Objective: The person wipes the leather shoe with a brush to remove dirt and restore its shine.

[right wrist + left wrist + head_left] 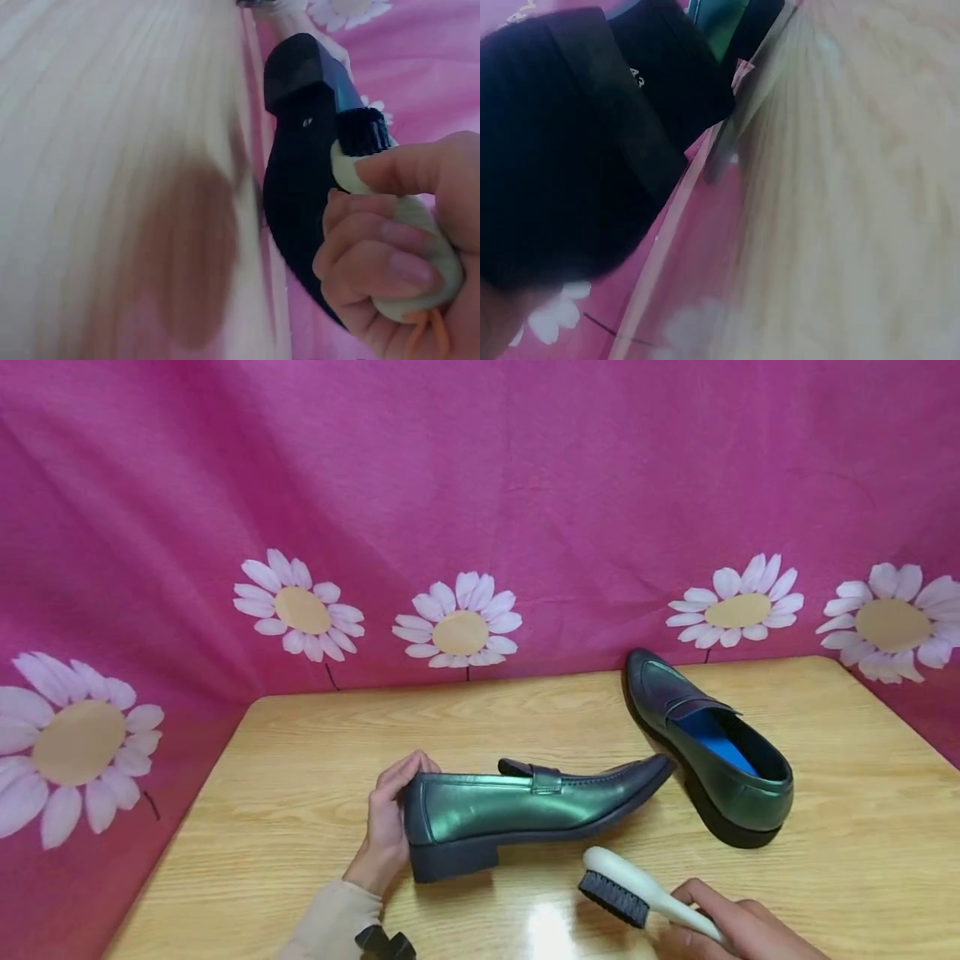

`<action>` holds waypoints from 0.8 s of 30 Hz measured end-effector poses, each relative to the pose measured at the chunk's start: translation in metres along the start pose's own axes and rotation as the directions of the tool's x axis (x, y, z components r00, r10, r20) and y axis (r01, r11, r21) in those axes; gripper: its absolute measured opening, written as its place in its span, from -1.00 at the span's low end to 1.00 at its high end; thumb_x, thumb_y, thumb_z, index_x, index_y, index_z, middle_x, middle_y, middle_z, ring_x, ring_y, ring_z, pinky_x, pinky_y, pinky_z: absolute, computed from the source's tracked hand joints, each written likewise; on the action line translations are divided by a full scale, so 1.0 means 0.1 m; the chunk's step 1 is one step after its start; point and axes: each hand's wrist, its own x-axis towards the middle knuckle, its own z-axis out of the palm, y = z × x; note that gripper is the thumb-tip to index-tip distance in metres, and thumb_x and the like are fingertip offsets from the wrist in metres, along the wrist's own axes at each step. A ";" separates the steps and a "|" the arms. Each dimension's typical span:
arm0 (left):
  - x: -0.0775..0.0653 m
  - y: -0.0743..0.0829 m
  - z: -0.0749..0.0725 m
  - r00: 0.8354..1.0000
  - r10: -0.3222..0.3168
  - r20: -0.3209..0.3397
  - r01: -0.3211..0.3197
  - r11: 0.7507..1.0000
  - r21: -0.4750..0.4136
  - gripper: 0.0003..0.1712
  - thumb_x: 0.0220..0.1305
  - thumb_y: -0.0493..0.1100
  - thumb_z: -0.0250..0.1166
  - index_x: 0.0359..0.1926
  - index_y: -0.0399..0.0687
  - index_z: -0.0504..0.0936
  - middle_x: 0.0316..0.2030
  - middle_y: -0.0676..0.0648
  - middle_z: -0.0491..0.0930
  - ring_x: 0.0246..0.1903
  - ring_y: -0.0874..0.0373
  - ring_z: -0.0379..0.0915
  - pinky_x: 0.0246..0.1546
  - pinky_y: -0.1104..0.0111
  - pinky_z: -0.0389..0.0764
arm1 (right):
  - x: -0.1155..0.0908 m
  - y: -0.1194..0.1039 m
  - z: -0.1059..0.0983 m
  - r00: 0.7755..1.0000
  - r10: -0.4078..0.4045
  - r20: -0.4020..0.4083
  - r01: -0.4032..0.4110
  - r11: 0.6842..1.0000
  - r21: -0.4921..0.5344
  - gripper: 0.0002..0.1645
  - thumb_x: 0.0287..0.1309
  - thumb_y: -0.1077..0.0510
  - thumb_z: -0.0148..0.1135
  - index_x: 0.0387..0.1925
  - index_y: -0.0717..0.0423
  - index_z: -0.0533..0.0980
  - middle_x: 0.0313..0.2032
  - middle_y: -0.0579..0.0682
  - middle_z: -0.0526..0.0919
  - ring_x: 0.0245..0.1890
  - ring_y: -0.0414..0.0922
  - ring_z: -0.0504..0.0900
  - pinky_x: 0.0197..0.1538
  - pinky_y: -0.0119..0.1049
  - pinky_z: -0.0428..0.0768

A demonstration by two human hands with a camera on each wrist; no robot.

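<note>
Left hand [390, 827] grips a glossy green leather loafer [480, 806] at the heel, apparently steadying it; right hand [738, 922] holds a cream, black-bristled brush [626, 875] by its handle, likely for control

Dark green shoes [480, 806]; one blue insole [716, 742]; cream brush [626, 872], black bristles [613, 897]; magenta cloth [480, 468] with white daisies [460, 632].

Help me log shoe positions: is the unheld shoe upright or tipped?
Upright: the unheld shoe rests sole-down, its blue insole facing up.

Glossy shoe [480, 808], seemingly leather; wood-grained table [262, 827].
</note>
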 end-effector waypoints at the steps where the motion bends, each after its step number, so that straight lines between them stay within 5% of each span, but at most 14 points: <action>1: -0.01 -0.01 0.02 1.000 -0.019 -0.013 0.019 1.000 -0.013 -0.55 0.42 -0.27 -0.13 -0.61 -0.01 0.51 -0.55 0.10 0.47 -0.54 0.32 0.36 -0.49 0.51 0.43 | 0.00 -0.04 0.00 1.000 -0.021 -0.004 0.021 1.000 -0.006 -0.76 0.40 0.03 0.03 0.05 -0.17 0.36 -0.38 -0.20 0.57 -0.48 -0.26 0.57 -0.45 -0.38 0.42; 6: -0.04 -0.05 0.08 0.991 -0.111 -0.068 0.105 0.990 -0.095 -0.51 0.26 -0.35 -0.09 -0.71 0.06 0.58 -0.59 0.12 0.52 -0.57 0.35 0.40 -0.51 0.54 0.46 | 0.01 -0.55 0.00 0.999 -0.040 -0.023 0.040 0.999 0.000 -0.73 0.40 0.09 0.02 0.09 -0.02 0.34 -0.37 -0.16 0.55 -0.46 -0.23 0.56 -0.44 -0.37 0.42; 11: -0.05 -0.06 0.08 0.995 -0.097 -0.033 0.088 0.976 -0.201 -0.46 0.22 -0.41 -0.18 -0.77 0.00 0.52 -0.62 0.13 0.44 -0.55 0.31 0.34 -0.47 0.53 0.41 | 0.02 -0.94 0.05 0.999 -0.041 -0.023 0.041 0.999 -0.014 -0.69 0.43 0.05 -0.05 0.13 0.00 0.34 -0.28 -0.10 0.51 -0.36 -0.23 0.52 -0.38 -0.38 0.39; 19: 0.02 -0.14 0.17 0.981 -0.069 0.181 0.105 0.974 -0.201 -0.55 0.18 -0.43 -0.25 -0.72 0.01 0.36 -0.62 0.10 0.18 -0.57 0.26 0.12 -0.44 0.52 0.33 | 0.09 -1.14 0.18 0.988 -0.135 -0.071 0.124 0.983 -0.133 -0.61 0.41 -0.02 -0.02 0.23 -0.25 0.29 -0.16 -0.23 0.49 -0.23 -0.29 0.47 -0.28 -0.39 0.41; 24: 0.07 -0.21 0.19 0.987 -0.116 0.113 0.132 0.980 -0.148 -0.56 0.15 -0.41 -0.17 -0.76 0.03 0.37 -0.64 0.13 0.24 -0.59 0.29 0.19 -0.48 0.51 0.29 | 0.13 -1.20 0.26 0.993 -0.071 -0.097 0.056 0.987 -0.151 -0.52 0.39 -0.09 0.00 0.29 -0.29 0.22 -0.09 -0.25 0.48 -0.20 -0.29 0.47 -0.23 -0.38 0.47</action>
